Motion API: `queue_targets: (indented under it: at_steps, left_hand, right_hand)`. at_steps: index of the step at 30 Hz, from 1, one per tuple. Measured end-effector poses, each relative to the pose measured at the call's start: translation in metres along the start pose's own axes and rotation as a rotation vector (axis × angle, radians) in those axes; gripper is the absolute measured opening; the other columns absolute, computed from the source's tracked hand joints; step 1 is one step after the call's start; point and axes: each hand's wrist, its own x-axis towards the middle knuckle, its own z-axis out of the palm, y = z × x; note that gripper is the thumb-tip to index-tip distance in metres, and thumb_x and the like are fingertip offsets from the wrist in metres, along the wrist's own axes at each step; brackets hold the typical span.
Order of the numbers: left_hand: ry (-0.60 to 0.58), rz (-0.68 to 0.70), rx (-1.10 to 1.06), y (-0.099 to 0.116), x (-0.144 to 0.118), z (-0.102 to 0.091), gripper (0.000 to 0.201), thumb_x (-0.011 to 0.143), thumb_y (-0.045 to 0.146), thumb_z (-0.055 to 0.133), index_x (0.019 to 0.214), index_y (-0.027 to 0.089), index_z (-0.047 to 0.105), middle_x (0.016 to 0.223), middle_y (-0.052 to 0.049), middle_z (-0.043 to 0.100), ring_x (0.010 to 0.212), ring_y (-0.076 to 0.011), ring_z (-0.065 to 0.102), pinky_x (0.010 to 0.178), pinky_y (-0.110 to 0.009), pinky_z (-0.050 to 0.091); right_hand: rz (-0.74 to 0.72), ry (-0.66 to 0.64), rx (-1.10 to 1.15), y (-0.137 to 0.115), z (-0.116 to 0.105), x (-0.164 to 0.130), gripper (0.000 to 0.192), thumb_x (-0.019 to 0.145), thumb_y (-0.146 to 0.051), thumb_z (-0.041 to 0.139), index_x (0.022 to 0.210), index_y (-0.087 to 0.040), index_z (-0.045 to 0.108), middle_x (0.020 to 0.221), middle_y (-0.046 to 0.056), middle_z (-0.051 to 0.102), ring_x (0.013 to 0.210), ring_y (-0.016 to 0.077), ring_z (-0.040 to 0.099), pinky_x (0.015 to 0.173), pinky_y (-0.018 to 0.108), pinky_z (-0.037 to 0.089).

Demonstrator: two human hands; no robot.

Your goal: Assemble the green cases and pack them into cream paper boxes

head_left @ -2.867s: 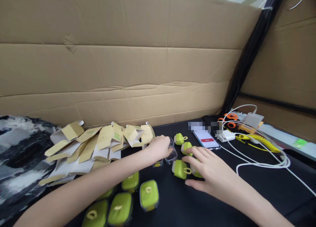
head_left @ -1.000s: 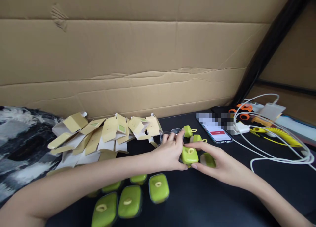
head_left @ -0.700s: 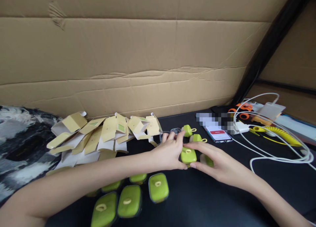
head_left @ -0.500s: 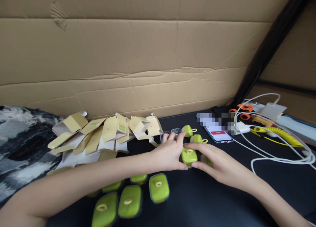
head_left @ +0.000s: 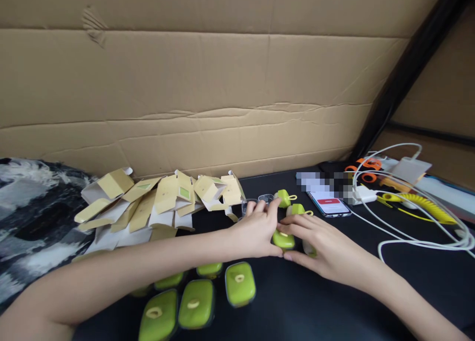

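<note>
Grip: both hands pinch one green case [head_left: 283,240] between them, left hand [head_left: 257,229] on its left side, right hand [head_left: 326,246] over its right side and top, fingers closed on it.
Where it sits: the green case rests low on the black bench [head_left: 334,301], just in front of two clear trays [head_left: 256,202] that lie beyond the left fingertips.
Under the right hand: another green piece [head_left: 309,251] peeks out beneath the palm; whether it is gripped I cannot tell.
Loose pieces: two small green pieces with yellow loops [head_left: 291,204] lie just past the fingers, not yet boxed by the look of it.
Finished lot: a cluster of closed green cases [head_left: 196,304] sits near the left forearm, which suggests a good share is done.
Cardboard: a heap of flat yellow carton sleeves [head_left: 159,202] lies to the left, unfolded, so that part looks untouched.
Off to the right: a phone [head_left: 329,204] with its screen lit, white cables [head_left: 408,232] and a yellow coiled cord [head_left: 419,205].
Behind: a cardboard wall [head_left: 208,93].
</note>
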Motion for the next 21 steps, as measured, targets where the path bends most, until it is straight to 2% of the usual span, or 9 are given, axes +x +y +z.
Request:
queue_targets:
  at_steps: [5,7,9,11,13,16,18,20,21]
  left_hand:
    - [0.015,0.025,0.013,0.001,-0.005,-0.009,0.11,0.065,0.041,0.082,0.145,0.007,0.014,0.135,-0.024,0.047,0.124,-0.039,0.041,0.099,-0.046,0.032]
    - [0.031,0.053,0.03,0.0,-0.013,-0.019,0.106,0.065,0.043,0.081,0.143,0.007,0.02,0.13,-0.022,0.051,0.122,-0.0373,0.042,0.098,-0.045,0.034]
    - [0.063,0.058,0.06,-0.004,-0.023,-0.033,0.08,0.072,0.043,0.075,0.134,0.011,0.036,0.122,-0.016,0.056,0.118,-0.0346,0.043,0.096,-0.044,0.036]
    - [0.095,0.042,0.103,-0.009,-0.035,-0.044,0.047,0.079,0.037,0.069,0.116,0.015,0.051,0.111,-0.011,0.061,0.111,-0.0318,0.046,0.095,-0.045,0.035]
    - [0.115,0.015,0.15,-0.015,-0.045,-0.05,0.031,0.08,0.033,0.069,0.103,0.016,0.056,0.103,-0.009,0.063,0.107,-0.0307,0.048,0.097,-0.047,0.033]
    - [0.13,-0.037,0.207,-0.024,-0.055,-0.046,0.029,0.08,0.033,0.069,0.1,0.015,0.058,0.105,-0.011,0.063,0.11,-0.0326,0.047,0.099,-0.05,0.03]
    - [0.12,-0.067,0.224,-0.029,-0.057,-0.04,0.033,0.08,0.033,0.07,0.103,0.013,0.059,0.109,-0.014,0.063,0.112,-0.0344,0.046,0.099,-0.051,0.031]
    - [0.088,-0.08,0.221,-0.032,-0.057,-0.034,0.039,0.078,0.035,0.071,0.107,0.011,0.06,0.109,-0.016,0.064,0.113,-0.0357,0.047,0.097,-0.05,0.034]
    - [0.071,-0.08,0.214,-0.034,-0.055,-0.031,0.041,0.078,0.036,0.071,0.108,0.011,0.061,0.109,-0.017,0.065,0.113,-0.0362,0.048,0.097,-0.05,0.034]
  right_hand:
    - [-0.022,-0.016,-0.04,0.001,0.0,0.005,0.025,0.084,-0.016,0.066,0.109,-0.016,0.063,0.101,0.01,0.068,0.098,0.0295,0.062,0.084,0.047,0.051]
    - [-0.043,-0.015,-0.055,0.001,0.001,0.003,0.028,0.085,-0.016,0.064,0.113,-0.014,0.061,0.105,0.012,0.068,0.101,0.0304,0.061,0.085,0.048,0.051]
    - [-0.07,-0.016,-0.073,-0.002,0.003,0.0,0.031,0.086,-0.014,0.062,0.117,-0.012,0.059,0.107,0.014,0.067,0.102,0.0313,0.061,0.086,0.049,0.051]
    - [-0.095,-0.017,-0.087,-0.01,0.006,-0.003,0.033,0.086,-0.011,0.06,0.119,-0.01,0.057,0.108,0.015,0.066,0.101,0.032,0.061,0.086,0.05,0.051]
    - [-0.116,-0.019,-0.093,-0.021,0.01,-0.005,0.035,0.085,-0.008,0.06,0.12,-0.009,0.056,0.111,0.016,0.066,0.102,0.0323,0.06,0.087,0.05,0.051]
    - [-0.139,-0.038,-0.072,-0.04,0.014,-0.005,0.038,0.085,-0.011,0.063,0.122,-0.011,0.054,0.114,0.014,0.066,0.104,0.0311,0.061,0.087,0.047,0.052]
    - [-0.136,-0.058,-0.033,-0.048,0.013,-0.006,0.047,0.085,-0.024,0.067,0.127,-0.012,0.05,0.12,0.015,0.064,0.108,0.0313,0.06,0.089,0.046,0.053]
    - [-0.099,-0.058,0.017,-0.047,0.007,-0.01,0.053,0.089,-0.035,0.062,0.134,-0.014,0.043,0.13,0.015,0.058,0.117,0.0307,0.056,0.094,0.046,0.051]
    - [-0.066,-0.04,0.033,-0.042,0.003,-0.013,0.05,0.092,-0.036,0.056,0.136,-0.017,0.041,0.134,0.014,0.056,0.121,0.0292,0.054,0.096,0.046,0.049]
